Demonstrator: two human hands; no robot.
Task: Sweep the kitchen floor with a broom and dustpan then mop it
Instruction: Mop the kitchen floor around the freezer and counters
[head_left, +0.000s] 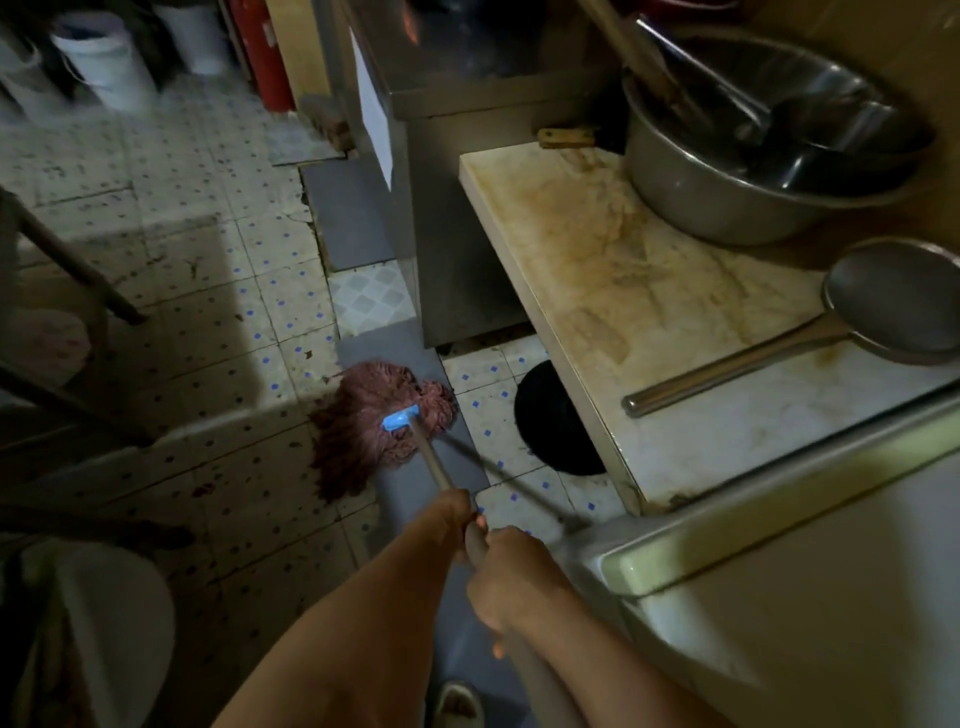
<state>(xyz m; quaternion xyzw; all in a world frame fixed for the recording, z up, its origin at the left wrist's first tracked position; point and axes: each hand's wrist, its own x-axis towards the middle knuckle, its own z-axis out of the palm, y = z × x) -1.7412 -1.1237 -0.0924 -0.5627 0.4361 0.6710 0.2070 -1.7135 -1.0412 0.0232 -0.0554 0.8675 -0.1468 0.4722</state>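
Observation:
A reddish-brown string mop head with a blue clamp lies spread on the tiled kitchen floor, near the foot of a steel cabinet. Its pale handle runs back toward me. My left hand is wrapped round the handle farther down the shaft. My right hand grips it just behind, closer to my body. Both forearms reach in from the bottom of the view. The floor tiles are white with blue dots and dark stains.
A stained white counter on the right carries a large steel basin and a long-handled ladle. A steel cabinet stands behind the mop. White buckets stand far left, a round black object lies under the counter.

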